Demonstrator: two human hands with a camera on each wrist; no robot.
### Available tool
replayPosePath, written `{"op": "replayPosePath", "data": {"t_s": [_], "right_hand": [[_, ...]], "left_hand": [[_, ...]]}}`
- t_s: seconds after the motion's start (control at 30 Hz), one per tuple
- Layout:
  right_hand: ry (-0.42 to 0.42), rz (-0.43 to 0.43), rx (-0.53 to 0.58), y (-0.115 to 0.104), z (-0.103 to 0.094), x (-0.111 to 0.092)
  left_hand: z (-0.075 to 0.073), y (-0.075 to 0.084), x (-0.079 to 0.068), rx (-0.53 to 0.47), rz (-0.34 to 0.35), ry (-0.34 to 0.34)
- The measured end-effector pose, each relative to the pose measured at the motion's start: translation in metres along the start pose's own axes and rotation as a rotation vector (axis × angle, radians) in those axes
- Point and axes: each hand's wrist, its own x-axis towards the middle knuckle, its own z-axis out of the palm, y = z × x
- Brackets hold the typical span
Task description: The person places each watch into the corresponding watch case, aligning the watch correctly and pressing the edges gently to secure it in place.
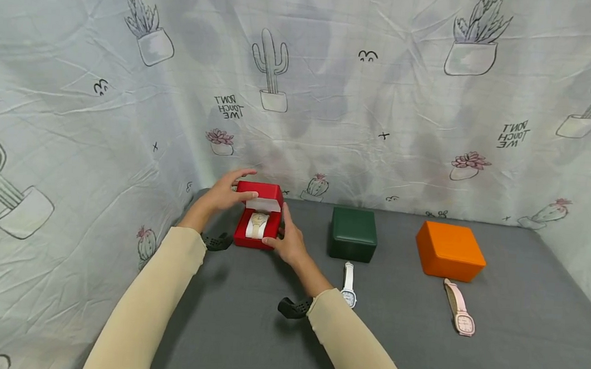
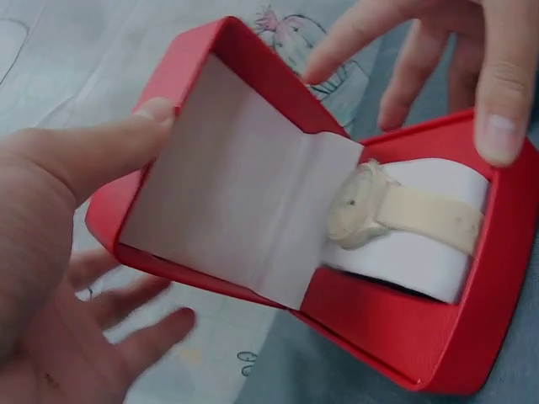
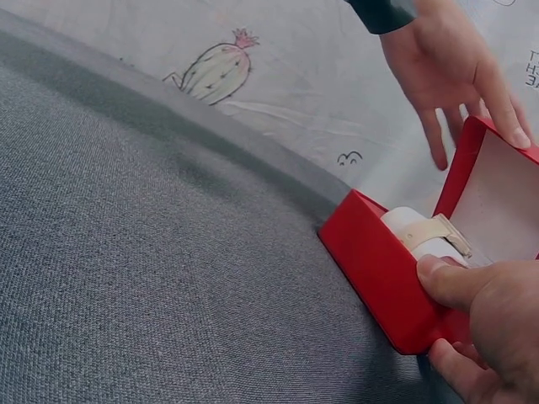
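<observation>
A red watch box (image 1: 265, 194) stands open at the back left of the grey table (image 1: 248, 316). Inside, a cream watch (image 1: 258, 223) is wrapped round a white cushion (image 2: 421, 261). My left hand (image 1: 223, 193) holds the raised lid (image 2: 236, 185), thumb (image 2: 109, 147) on its edge and fingers behind it. My right hand (image 1: 288, 242) grips the base at its front right corner, thumb (image 3: 455, 282) on the rim. The right wrist view shows the box (image 3: 379, 269) with the watch strap (image 3: 425, 231), and the left hand (image 3: 446, 67) reaching over the lid.
A shut dark green box (image 1: 353, 233) sits to the right with a white watch (image 1: 348, 285) lying before it. Farther right is a shut orange box (image 1: 449, 251) with a pink watch (image 1: 460, 309) in front. Cactus-print cloth (image 1: 380, 100) walls the back and sides.
</observation>
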Motion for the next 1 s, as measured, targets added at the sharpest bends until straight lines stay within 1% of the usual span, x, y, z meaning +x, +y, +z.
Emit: {"op": "replayPosePath", "data": {"t_s": [0.2,0.3,0.4,0.47,0.57,0.67,0.8,1.0], "right_hand": [[0.009,-0.017,0.017,-0.002,0.001,0.000],[0.010,-0.014,0.022,-0.003,0.002,-0.001],[0.008,0.003,0.027,-0.002,0.001,-0.001],[0.006,0.018,0.036,-0.002,0.000,-0.001],[0.007,0.039,0.052,-0.001,-0.001,0.001],[0.008,0.052,0.086,0.000,-0.001,0.001],[-0.026,0.052,0.122,0.000,0.000,-0.001],[-0.047,0.032,0.133,-0.003,0.001,-0.002]], "left_hand": [[-0.003,-0.009,0.001,-0.097,-0.059,-0.100],[-0.003,-0.011,0.000,-0.130,-0.065,-0.131],[-0.004,-0.011,-0.002,-0.101,-0.059,-0.151],[-0.004,-0.010,-0.004,-0.056,-0.048,-0.170],[-0.003,-0.009,-0.009,0.020,-0.013,-0.195],[0.001,-0.009,-0.013,0.096,0.032,-0.193],[0.008,-0.014,-0.020,0.155,0.054,-0.153],[0.014,-0.020,-0.029,0.160,0.058,-0.095]]}}
